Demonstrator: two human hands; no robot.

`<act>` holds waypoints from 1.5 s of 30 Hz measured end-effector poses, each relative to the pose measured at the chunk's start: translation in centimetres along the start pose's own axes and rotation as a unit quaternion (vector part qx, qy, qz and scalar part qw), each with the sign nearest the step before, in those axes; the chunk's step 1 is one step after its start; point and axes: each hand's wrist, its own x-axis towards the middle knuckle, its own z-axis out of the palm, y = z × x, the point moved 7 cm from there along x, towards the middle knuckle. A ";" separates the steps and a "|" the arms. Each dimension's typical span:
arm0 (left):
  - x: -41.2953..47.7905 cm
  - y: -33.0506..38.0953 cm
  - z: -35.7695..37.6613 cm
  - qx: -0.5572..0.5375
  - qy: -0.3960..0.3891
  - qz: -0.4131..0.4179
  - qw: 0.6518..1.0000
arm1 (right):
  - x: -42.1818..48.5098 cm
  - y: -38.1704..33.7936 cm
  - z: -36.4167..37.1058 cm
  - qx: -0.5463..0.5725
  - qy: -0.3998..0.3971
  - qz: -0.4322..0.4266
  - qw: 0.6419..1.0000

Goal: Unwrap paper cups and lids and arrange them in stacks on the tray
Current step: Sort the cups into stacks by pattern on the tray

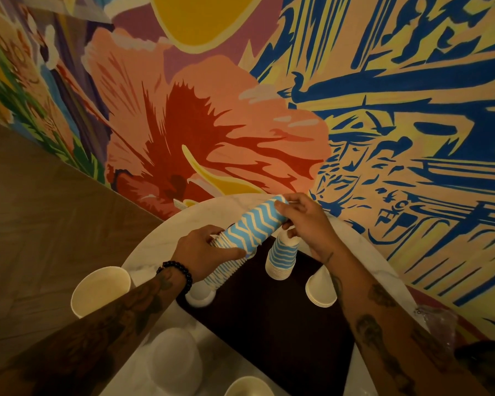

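Observation:
A long stack of blue-and-white zigzag paper cups (252,227) lies tilted above the dark tray (272,324). My left hand (203,252) grips its lower, wider part. My right hand (303,218) pinches the far top end. Below it, a short upside-down stack of blue striped cups (282,258) stands on the tray. A plain white upside-down stack (320,290) stands at the tray's right edge, partly behind my right forearm. Another tilted striped stack (220,277) runs under my left wrist down to a white cup (201,295).
The tray sits on a round white marble table (152,252) against a painted mural wall. A wide white cup (100,290) stands at the table's left, a white tub (175,364) in front, another cup (249,387) at the bottom edge. Crumpled clear plastic wrap (437,324) lies at the right.

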 end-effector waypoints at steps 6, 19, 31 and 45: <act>0.0 -1.7 -0.8 -0.014 0.016 -0.050 0.999 | 0.6 -2.2 -4.2 -0.142 0.139 -0.104 0.974; -0.3 -0.2 -1.3 -0.036 0.029 -0.037 0.998 | 0.2 4.1 -2.1 -0.384 0.045 -0.067 0.920; -0.4 0.7 -1.1 -0.040 0.031 -0.012 0.999 | -0.2 2.6 -2.2 -0.287 0.089 -0.082 0.950; -1.0 2.2 -0.4 0.011 0.002 0.058 0.998 | -1.1 1.0 1.7 -0.033 0.013 -0.002 0.999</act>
